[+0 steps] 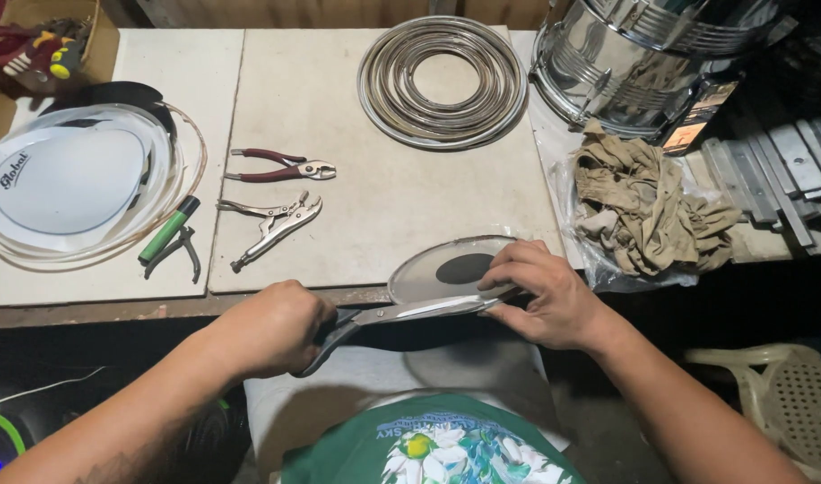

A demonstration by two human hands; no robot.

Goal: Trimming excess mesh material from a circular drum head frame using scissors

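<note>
While the left hand (pixel 271 327) is wrapped shut around the handles of the shears (pixel 401 314), the right hand (pixel 545 300) pinches the near edge of a clear round film (pixel 446 269) with a dark dot at its middle, thumb below and fingers (pixel 518 260) on top. The film sits at the near edge of the table (pixel 383 206), tilted over the person's lap, with the blades lying nearly closed along its near rim. To cut well here, I judge the film should be held taut and turned by the right hand into the blades, not chased by them, so the curve comes out smooth. The right fingertips lie close beside the blade tips and would be safer a little farther along the rim. Short bites with the inner part of the blades would likely keep the thin sheet from folding or tearing. Farther left on the table lie red pliers (pixel 280 168), locking pliers (pixel 276 226) and a white drumhead (pixel 65 184); metal hoops (pixel 442 81) lie at the far side, and a tan rag (pixel 648 211) on the right.
</note>
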